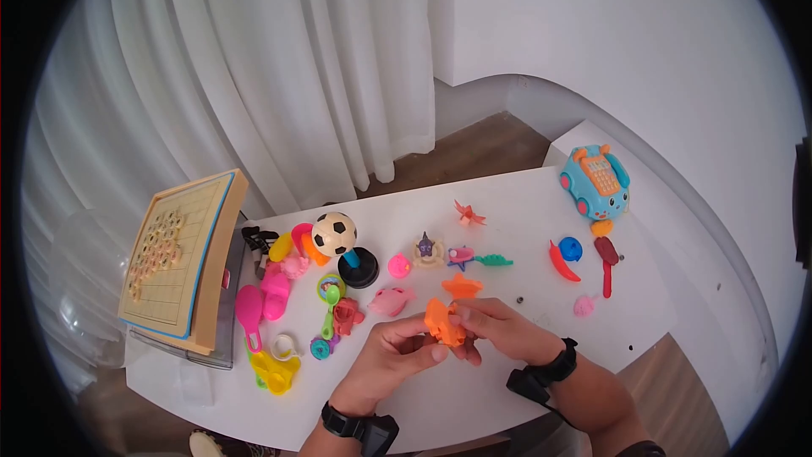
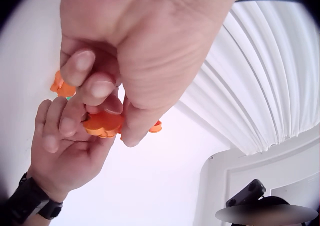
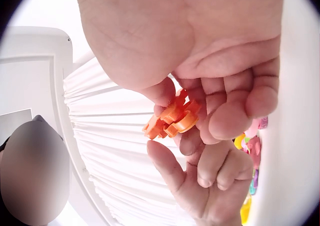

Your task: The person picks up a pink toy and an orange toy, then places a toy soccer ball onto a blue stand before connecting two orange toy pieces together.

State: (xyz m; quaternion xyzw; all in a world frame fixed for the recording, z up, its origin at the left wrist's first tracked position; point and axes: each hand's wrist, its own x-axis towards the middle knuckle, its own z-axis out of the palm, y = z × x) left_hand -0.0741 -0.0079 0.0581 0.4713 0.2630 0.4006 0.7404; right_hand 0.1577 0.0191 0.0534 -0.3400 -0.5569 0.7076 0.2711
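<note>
Both hands meet over the near part of the white table in the head view, around an orange plastic toy piece (image 1: 445, 323) with a lobed outline. My left hand (image 1: 391, 359) grips it from the left, its thumb and fingers at the edge of the piece (image 2: 102, 125) in the left wrist view. From the other side my right hand (image 1: 510, 330) pinches the toy (image 3: 179, 117) between thumb and fingers, where knobs and raised parts show. Fingers hide part of it. Just beyond the hands lies another orange piece (image 1: 462, 286). A pink toy (image 1: 391, 300) lies left of it.
Left on the table (image 1: 524, 203) are a chess board case (image 1: 182, 262), a football toy (image 1: 335, 234) on a black base, a pink spoon-like toy (image 1: 250, 313) and yellow pieces (image 1: 273, 371). Rightward lie a toy phone (image 1: 596, 182), red chili (image 1: 562, 262) and dark-red toy (image 1: 606, 258).
</note>
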